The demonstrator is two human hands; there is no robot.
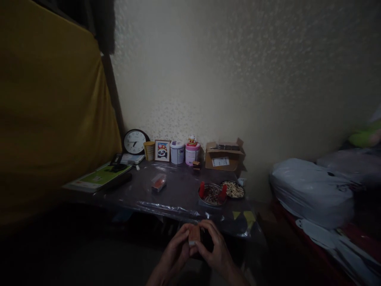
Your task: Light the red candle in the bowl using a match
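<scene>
Left hand [177, 249] and right hand [214, 247] are pinching a small brown box [194, 234] between their fingertips, holding it in front of the table [181, 188], at six o'clock from its middle. Clear plastic sheeting [166, 206] is covering the dark tabletop and gleaming along the near edge. Taking the hands as centre, a yellow cloth [50, 99] is hanging at ten o'clock, with a green printed sheet [101, 178] lying beside it. At eleven, a round clock [134, 143] is leaning by the pale speckled wall [253, 79], a yellow cup [149, 153] and a framed panda picture [162, 153] are standing next to it, and a reddish packet [158, 183] is lying nearer. At twelve, a white tub [177, 155] and a pink tub [193, 155] are standing, the latter bearing a figurine [191, 140]. Toward one, an opened cardboard box [210, 162] is standing at the back, while a bowl [213, 205] of dark bits and a plate [238, 198] of pale sticks are resting nearer. At two, a bulging white bag [312, 190] is lying beyond the table, in dim light.
</scene>
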